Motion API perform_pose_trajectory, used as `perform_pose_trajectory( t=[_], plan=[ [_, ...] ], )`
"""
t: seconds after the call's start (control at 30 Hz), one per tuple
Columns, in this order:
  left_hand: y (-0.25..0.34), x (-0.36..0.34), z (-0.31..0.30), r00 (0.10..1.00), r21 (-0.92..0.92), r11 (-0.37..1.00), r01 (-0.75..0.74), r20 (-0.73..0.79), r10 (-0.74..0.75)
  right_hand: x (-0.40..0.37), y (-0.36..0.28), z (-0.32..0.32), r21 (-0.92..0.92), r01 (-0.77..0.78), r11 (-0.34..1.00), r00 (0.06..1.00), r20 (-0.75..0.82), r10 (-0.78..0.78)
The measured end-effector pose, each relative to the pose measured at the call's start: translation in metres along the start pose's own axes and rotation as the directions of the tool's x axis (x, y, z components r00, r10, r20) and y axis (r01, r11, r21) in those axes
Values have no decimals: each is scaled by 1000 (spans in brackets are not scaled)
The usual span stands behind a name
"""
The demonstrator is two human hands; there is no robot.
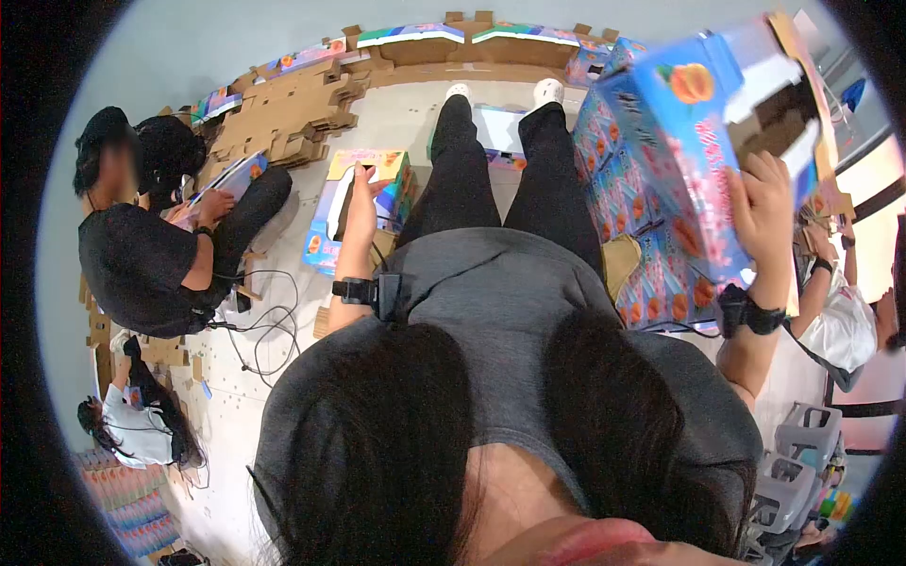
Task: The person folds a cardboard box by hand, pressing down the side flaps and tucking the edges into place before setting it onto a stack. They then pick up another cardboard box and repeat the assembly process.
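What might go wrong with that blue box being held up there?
The tilted blue box appears held by only the right hand, so it might slip. It also looks close to the stacked boxes, so swinging it could knock some loose.

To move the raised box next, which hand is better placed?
Right hand, probably: it holds the raised box near the stack. The left hand is off to the left, by the yellow-topped box.

Grey shirt (pixel 500 302), black trousers (pixel 461 184)
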State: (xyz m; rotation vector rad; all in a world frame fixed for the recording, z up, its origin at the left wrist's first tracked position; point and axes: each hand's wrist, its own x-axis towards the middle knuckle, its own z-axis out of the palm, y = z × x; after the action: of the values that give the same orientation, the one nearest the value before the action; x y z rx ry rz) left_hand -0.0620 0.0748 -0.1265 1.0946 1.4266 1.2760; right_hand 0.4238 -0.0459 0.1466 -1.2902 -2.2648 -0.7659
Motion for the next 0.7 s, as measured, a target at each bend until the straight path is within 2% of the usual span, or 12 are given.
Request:
perform_pose_trajectory(
  t=[0.1, 0.3, 0.33, 0.43, 0.47, 0.53, 0.7],
  plan=[
    [-3, 2, -2, 1000, 19, 1000, 1, 20, -1, -33, 34, -20, -46, -162, 986, 976, 142, 167],
    [3, 0, 0, 999, 122, 992, 20, 39, -25, -97, 72, -29, -121, -406, 906, 896, 139, 421],
    [2, 1, 0, 998, 128, 991, 34, 44, -40, -104, 80, -31, -108, -449, 887, 866, 194, 461],
    [-8, 1, -2, 991, 239, 969, -62, 132, 31, -133, 111, -24, -16, -594, 804, 780, 231, 581],
    [-10, 3, -3, 992, 277, 959, -51, 127, 16, -141, 119, -22, -14, -585, 811, 791, 213, 574],
    [-11, 4, -3, 993, 353, 935, -24, 113, -17, -149, 124, -18, -13, -644, 765, 741, 237, 629],
    [-6, 1, -4, 989, 414, 910, 6, 134, -68, -165, 131, -3, -33, -688, 725, 687, 292, 665]
  ],
)
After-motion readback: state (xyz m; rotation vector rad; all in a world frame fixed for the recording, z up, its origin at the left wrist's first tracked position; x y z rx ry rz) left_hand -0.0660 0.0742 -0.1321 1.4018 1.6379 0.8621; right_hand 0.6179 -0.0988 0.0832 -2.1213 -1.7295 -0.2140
